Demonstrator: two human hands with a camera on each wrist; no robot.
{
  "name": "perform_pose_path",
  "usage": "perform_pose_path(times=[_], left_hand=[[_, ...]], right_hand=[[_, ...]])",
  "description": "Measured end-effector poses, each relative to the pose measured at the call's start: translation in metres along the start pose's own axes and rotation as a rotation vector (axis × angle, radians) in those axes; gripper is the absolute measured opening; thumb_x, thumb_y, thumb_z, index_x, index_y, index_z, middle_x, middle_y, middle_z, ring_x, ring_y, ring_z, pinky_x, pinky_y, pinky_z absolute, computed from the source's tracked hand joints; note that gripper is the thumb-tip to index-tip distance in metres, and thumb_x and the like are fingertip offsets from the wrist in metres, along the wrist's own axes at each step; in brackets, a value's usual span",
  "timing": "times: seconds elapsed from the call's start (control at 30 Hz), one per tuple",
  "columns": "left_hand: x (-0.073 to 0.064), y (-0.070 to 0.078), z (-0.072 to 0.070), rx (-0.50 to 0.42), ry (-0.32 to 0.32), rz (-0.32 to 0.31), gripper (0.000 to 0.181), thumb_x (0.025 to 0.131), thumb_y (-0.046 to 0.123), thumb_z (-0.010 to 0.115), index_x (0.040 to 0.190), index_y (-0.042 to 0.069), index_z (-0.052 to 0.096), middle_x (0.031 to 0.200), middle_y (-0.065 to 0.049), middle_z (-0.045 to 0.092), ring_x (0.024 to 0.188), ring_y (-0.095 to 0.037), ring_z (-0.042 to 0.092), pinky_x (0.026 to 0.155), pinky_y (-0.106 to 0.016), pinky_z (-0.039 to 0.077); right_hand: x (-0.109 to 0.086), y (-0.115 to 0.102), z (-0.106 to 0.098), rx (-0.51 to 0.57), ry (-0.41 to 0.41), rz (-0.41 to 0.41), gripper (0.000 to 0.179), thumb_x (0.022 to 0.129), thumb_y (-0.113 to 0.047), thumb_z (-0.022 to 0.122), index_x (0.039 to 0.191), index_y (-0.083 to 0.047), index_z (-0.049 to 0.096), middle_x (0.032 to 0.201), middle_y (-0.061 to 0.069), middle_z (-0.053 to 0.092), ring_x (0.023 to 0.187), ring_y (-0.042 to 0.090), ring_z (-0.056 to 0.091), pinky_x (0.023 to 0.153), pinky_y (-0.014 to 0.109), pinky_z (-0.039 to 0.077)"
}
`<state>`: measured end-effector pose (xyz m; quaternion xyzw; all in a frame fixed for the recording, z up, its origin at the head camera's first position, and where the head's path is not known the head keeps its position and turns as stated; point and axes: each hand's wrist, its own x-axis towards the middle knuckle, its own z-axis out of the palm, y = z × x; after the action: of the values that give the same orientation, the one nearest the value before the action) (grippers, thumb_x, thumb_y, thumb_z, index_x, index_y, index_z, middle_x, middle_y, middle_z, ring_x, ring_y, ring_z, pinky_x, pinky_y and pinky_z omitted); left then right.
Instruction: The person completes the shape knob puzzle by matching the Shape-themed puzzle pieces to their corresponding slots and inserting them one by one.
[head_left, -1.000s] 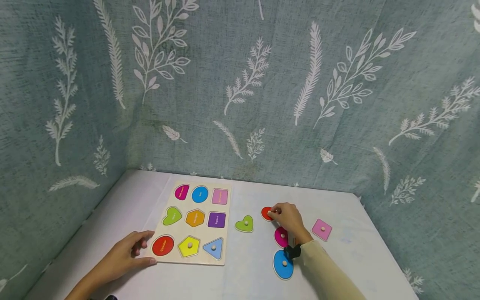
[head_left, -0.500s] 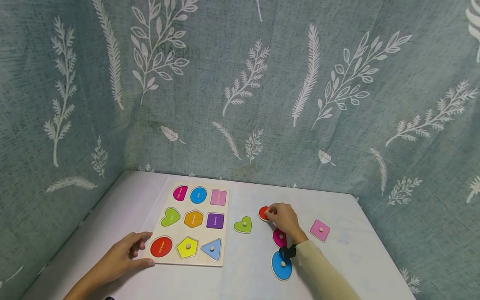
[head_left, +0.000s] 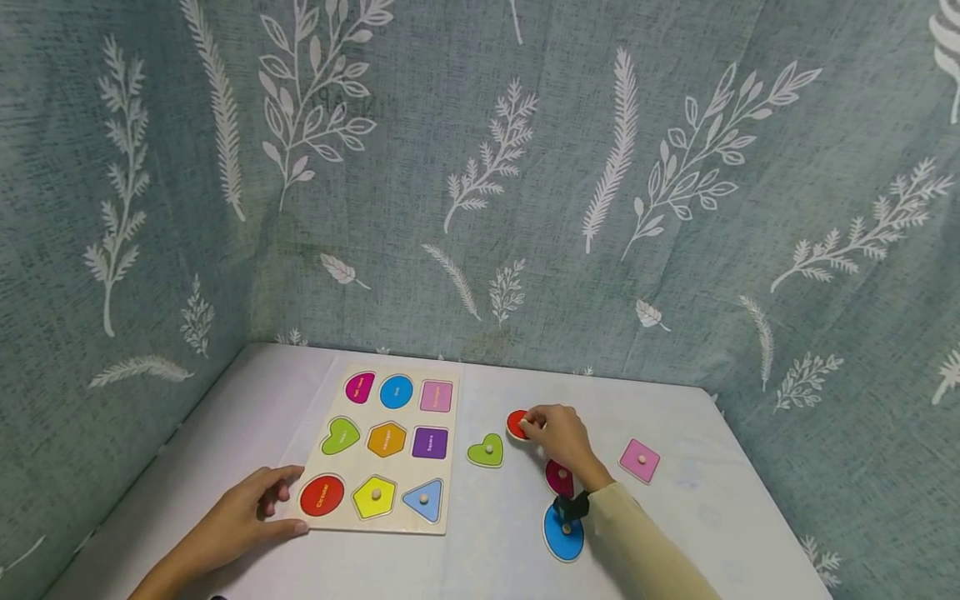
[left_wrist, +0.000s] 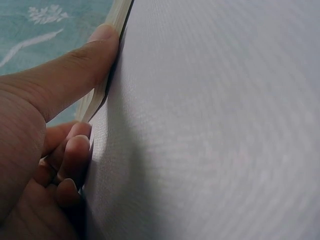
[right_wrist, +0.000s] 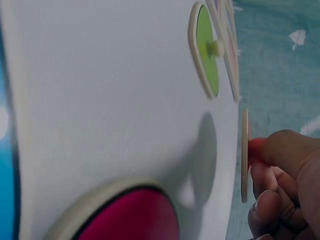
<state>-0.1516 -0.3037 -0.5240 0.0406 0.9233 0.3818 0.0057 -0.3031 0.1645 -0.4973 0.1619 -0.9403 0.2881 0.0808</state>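
My right hand [head_left: 562, 435] pinches a red round puzzle piece [head_left: 516, 425] by its knob. In the right wrist view this piece [right_wrist: 244, 170] is seen edge-on, raised off the table, with its shadow below. My left hand [head_left: 247, 510] holds the near-left corner of the wooden puzzle board [head_left: 341, 523], thumb on the near edge and fingers at the left side. The left wrist view shows the thumb [left_wrist: 85, 62] against the board's edge. A yellow pentagon [head_left: 372, 502] and a blue triangle [head_left: 426, 504], both knobbed, sit in the board; its other printed shapes show no knobs.
Right of the board lies a green heart piece [head_left: 486, 451]. A magenta piece [head_left: 558, 477], partly hidden by the right wrist, and a blue round piece [head_left: 562, 537] lie nearer. A pink four-sided piece [head_left: 640, 461] is farther right. Patterned cloth [head_left: 420, 192] walls the white table.
My right hand has moved slightly left with the red piece, away from the magenta piece and toward the board. The left hand stays at the board's corner.
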Motion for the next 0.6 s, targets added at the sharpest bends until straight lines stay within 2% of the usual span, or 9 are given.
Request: perform_pose_path(times=[0.23,0.43,0.6], left_hand=[[0.000,0.000,0.000,0.008,0.008,-0.004,0.089,0.068,0.036,0.096,0.137,-0.005,0.058,0.094,-0.002,0.049,0.081,-0.012,0.046,0.068,-0.024,0.043],[0.000,0.000,0.000,0.003,0.011,0.001,0.088,0.068,0.035,0.097,0.136,-0.005,0.058,0.094,-0.002,0.049,0.081,-0.012,0.046,0.068,-0.023,0.043],[0.001,0.000,0.000,0.008,-0.002,-0.032,0.091,0.067,0.037,0.097,0.137,-0.005,0.057,0.094,-0.003,0.049,0.081,-0.015,0.046,0.068,-0.024,0.044]], right_hand=[[0.001,-0.015,0.002,0.030,0.026,-0.050,0.008,0.092,-0.019,0.077,0.086,-0.015,0.076,0.068,-0.012,0.058,0.064,0.008,0.051,0.056,0.025,0.043],[0.000,-0.030,0.004,0.056,-0.010,-0.074,0.008,0.092,-0.019,0.077,0.087,-0.013,0.075,0.067,-0.011,0.057,0.063,0.008,0.049,0.054,0.023,0.039],[0.000,-0.043,0.007,0.065,-0.014,-0.136,0.009,0.092,-0.020,0.078,0.085,-0.014,0.075,0.065,-0.012,0.055,0.060,0.005,0.047,0.053,0.022,0.036]])
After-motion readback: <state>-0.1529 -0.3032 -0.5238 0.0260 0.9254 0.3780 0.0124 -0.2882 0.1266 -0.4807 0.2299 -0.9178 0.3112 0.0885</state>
